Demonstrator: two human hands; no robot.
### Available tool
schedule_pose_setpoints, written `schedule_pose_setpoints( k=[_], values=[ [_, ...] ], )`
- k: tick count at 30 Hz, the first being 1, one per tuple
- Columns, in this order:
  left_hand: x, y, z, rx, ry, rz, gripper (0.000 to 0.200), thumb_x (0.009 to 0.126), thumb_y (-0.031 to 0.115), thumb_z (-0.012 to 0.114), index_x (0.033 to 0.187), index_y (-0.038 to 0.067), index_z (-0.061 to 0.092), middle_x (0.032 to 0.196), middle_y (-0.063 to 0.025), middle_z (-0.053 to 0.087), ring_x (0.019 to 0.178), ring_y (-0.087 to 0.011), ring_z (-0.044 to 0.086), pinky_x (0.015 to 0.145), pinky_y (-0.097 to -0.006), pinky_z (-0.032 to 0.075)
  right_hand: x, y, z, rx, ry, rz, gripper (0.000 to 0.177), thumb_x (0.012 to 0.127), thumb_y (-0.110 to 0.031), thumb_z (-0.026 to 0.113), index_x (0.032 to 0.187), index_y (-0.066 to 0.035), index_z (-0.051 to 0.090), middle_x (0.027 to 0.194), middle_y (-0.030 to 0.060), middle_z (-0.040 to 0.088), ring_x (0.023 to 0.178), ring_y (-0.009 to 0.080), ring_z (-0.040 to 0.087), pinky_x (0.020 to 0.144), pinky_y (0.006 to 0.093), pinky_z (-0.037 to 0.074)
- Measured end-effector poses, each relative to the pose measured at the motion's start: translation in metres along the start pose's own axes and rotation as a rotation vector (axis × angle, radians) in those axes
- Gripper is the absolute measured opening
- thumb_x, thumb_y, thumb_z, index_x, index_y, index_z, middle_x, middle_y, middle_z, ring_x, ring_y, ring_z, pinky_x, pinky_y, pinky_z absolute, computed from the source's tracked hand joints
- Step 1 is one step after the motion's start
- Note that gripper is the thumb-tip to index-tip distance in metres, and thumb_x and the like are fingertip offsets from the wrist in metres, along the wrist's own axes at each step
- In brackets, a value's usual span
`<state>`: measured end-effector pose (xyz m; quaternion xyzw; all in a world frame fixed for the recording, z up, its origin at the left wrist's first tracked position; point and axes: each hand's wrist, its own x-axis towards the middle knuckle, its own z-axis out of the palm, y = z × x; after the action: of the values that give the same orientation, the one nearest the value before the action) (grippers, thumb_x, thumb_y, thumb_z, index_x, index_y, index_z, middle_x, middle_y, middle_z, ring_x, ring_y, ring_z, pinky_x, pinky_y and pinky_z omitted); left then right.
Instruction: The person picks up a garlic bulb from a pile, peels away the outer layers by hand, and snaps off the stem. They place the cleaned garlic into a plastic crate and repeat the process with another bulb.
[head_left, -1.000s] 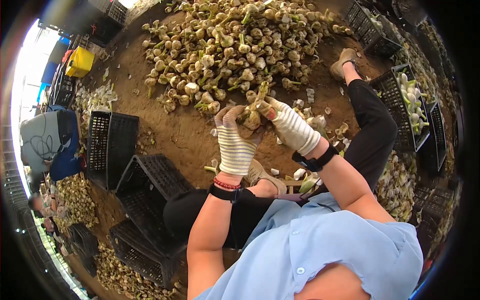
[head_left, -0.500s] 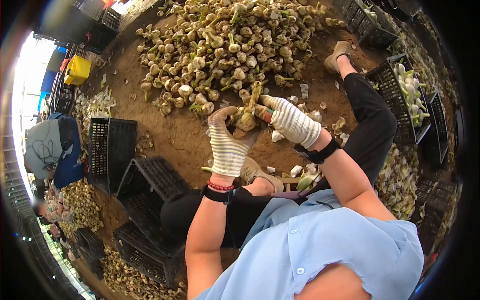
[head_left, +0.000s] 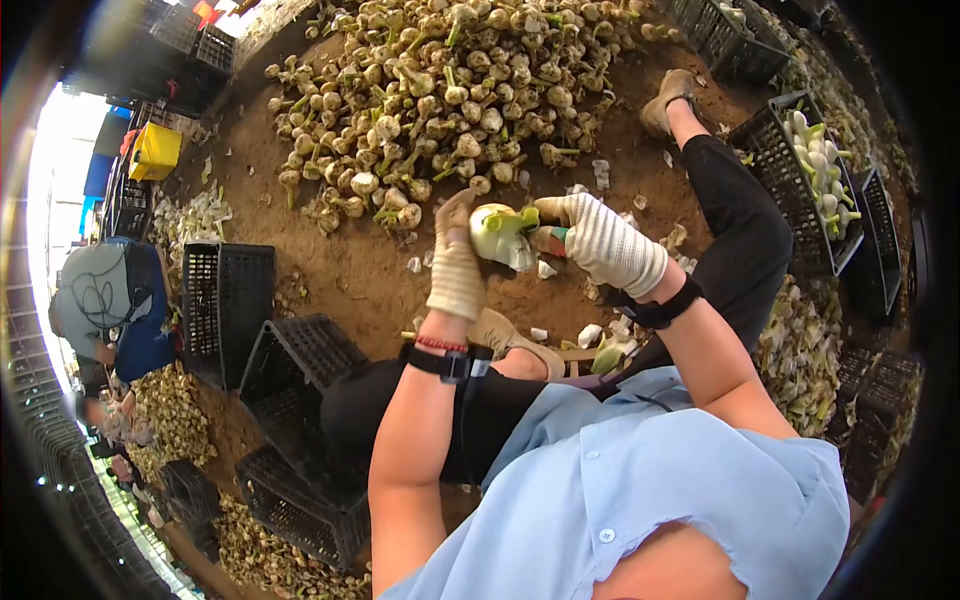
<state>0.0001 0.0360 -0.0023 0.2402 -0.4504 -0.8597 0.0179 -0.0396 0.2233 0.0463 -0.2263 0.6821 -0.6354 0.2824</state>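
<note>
A garlic bulb, pale and clean with a green flap of stem or skin at its side, rests in my left hand, whose gloved fingers curl around its left side. My right hand, in a striped knit glove, is closed at the bulb's right side on a small tool with a red and green handle. The tool's working end is hidden, so its kind cannot be made out. Beyond both hands lies a large heap of untrimmed garlic bulbs with soil and stalks on them.
A black crate at right holds clean white garlic. More black crates stand at left, near a yellow container. Garlic skins litter the dirt floor. Another person bends at far left.
The soil-covered bulb with an upright stalk between my hands now appears as a pale, clean bulb. My right hand has shifted slightly right, and the left hand has turned more upright.
</note>
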Motion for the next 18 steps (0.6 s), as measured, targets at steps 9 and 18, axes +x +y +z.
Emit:
schedule_pose_setpoints(
  k=[9,18],
  values=[
    [-0.01,-0.002,0.006,0.412,-0.145,0.358,0.027,0.085,0.011,0.077,0.107,0.002,0.063,0.096,-0.0034,0.066,0.082,-0.0117,0.061,0.072,-0.0259,0.055,0.001,0.023,0.019,0.044,0.223,0.199,0.033,0.091,-0.011,0.059,0.119,0.007,0.06,0.086,0.0058,0.066,0.075,0.0134,0.053,0.069,0.0304,0.048],
    [-0.013,0.042,-0.028,0.088,0.272,0.203,0.027,0.093,0.031,0.07,0.106,0.009,0.062,0.084,-0.0032,0.064,0.066,-0.0145,0.062,0.054,-0.0305,0.052,-0.036,0.058,-0.033,0.107,0.167,0.192,0.034,0.093,-0.012,0.057,0.125,-0.001,0.06,0.09,0.0033,0.068,0.078,0.0104,0.06,0.066,0.0267,0.047]
  ],
)
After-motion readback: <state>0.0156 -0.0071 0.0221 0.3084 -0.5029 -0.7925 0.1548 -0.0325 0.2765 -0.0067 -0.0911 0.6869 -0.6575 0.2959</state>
